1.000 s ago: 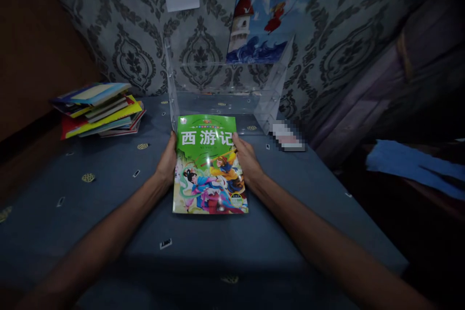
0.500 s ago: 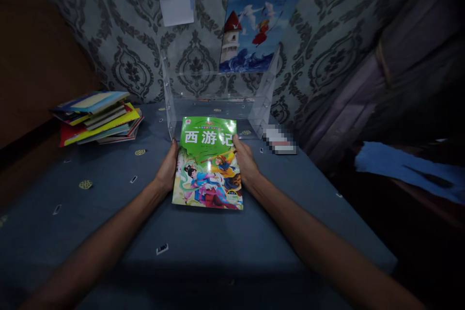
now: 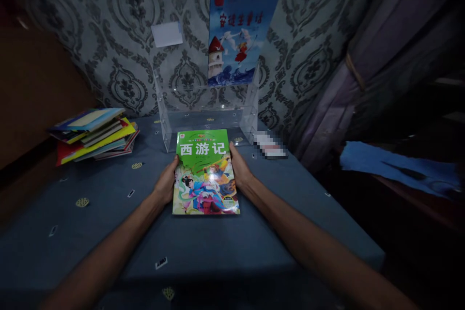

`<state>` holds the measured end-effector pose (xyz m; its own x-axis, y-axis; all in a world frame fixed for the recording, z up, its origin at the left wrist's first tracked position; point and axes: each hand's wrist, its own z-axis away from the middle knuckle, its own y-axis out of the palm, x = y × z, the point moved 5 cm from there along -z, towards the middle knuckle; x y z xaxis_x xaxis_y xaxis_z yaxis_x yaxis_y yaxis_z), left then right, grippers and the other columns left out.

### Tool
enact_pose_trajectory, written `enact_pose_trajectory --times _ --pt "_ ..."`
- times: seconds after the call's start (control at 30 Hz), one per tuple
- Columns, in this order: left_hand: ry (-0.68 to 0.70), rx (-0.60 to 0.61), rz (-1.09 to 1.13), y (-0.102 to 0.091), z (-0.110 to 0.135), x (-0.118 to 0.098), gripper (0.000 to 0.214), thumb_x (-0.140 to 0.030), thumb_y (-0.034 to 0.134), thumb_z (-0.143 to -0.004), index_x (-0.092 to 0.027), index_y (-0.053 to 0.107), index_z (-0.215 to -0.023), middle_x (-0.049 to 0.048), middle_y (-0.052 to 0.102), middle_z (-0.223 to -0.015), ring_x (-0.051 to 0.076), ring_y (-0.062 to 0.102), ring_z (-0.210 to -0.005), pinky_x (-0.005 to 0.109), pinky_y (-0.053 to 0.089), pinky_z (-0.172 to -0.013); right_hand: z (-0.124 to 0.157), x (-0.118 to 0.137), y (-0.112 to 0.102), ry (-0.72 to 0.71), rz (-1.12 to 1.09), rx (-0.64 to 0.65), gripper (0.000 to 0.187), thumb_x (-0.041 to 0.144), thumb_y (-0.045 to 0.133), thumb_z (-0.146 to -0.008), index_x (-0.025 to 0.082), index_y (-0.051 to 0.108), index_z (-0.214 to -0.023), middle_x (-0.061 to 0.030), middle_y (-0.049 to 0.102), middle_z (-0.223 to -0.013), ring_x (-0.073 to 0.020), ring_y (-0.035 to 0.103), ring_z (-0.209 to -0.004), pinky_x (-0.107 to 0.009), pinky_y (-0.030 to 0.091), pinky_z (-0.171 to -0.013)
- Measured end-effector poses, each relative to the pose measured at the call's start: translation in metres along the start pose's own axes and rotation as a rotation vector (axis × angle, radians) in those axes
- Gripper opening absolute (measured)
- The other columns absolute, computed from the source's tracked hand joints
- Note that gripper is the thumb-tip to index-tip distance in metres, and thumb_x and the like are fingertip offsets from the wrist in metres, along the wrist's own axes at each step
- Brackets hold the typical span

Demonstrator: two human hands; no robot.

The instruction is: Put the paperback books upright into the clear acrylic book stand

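A picture book with a green top and a colourful illustrated cover [image 3: 206, 174] is held between my two hands, cover facing me. My left hand [image 3: 167, 183] grips its left edge, and my right hand [image 3: 241, 168] holds the right edge, thumb along the side; fingers behind the book are hidden. Just beyond stands a clear tiered display rack [image 3: 162, 118], its front partly covered by the book's top. On the rack's upper right rests a blue picture book [image 3: 241, 34] with a red-roofed tower, standing upright.
A messy stack of books [image 3: 96, 135] lies at the left on the blue tablecloth [image 3: 109, 232]. Right of the rack is a small blurred item [image 3: 271, 145]. A white card [image 3: 167, 34] shows near the rack's upper left. Patterned wallpaper is behind; a tied curtain [image 3: 327, 101] hangs at right.
My view has tilted up, so the whole blue book now shows and the scene sits lower and slightly left. Both hands keep hold of the green book, at much the same place before the rack.
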<state>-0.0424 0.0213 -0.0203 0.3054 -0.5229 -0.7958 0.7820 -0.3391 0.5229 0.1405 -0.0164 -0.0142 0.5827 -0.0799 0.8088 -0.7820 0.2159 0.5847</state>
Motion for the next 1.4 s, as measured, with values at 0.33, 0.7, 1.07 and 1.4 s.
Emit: enact_pose_trajectory --times 0.33,0.7,1.07,1.4 --pt "0.244 0.132 -0.822 -0.011 -0.009 -0.041 0.057 -0.063 0.06 -0.081 -0.011 0.067 -0.104 0.0108 0.074 -0.084 0.022 0.07 -0.069 0.033 0.057 -0.069 -0.016 0.023 -0.024 -0.229 0.415 -0.034 0.04 0.055 0.059 -0.082 0.021 0.064 -0.104 0.0014 0.065 -0.071 -0.0162 0.061 -0.065 -0.027 0.049 -0.061" --pt "0.46 -0.086 -1.689 0.014 0.01 -0.066 0.023 -0.036 0.057 -0.089 -0.018 0.069 -0.098 0.0126 0.065 -0.114 0.033 0.052 -0.118 0.044 0.039 -0.099 -0.008 0.018 -0.024 -0.086 0.802 0.2 0.03 0.04 0.072 -0.075 0.015 0.065 -0.06 0.0032 0.055 -0.051 -0.0101 0.048 -0.048 -0.022 0.034 -0.047" --pt "0.661 0.052 -2.261 0.089 0.076 0.022 0.054 -0.046 0.052 -0.094 -0.01 0.049 -0.135 0.0181 0.054 -0.138 0.035 0.048 -0.129 0.047 0.042 -0.103 0.005 0.027 -0.033 -0.198 0.836 0.125 0.028 0.038 0.062 -0.083 0.014 0.069 -0.07 -0.0039 0.07 -0.067 -0.0108 0.058 -0.058 -0.02 0.042 -0.052" --pt "0.551 0.146 -2.185 0.096 0.069 0.019 0.033 -0.03 0.037 -0.099 -0.01 0.06 -0.112 0.0205 0.066 -0.11 0.034 0.063 -0.105 0.046 0.048 -0.089 0.019 0.031 -0.012 -0.266 0.813 0.228 0.031 0.045 0.064 -0.079 0.015 0.073 -0.074 -0.0043 0.072 -0.075 -0.0155 0.062 -0.07 -0.025 0.046 -0.064"
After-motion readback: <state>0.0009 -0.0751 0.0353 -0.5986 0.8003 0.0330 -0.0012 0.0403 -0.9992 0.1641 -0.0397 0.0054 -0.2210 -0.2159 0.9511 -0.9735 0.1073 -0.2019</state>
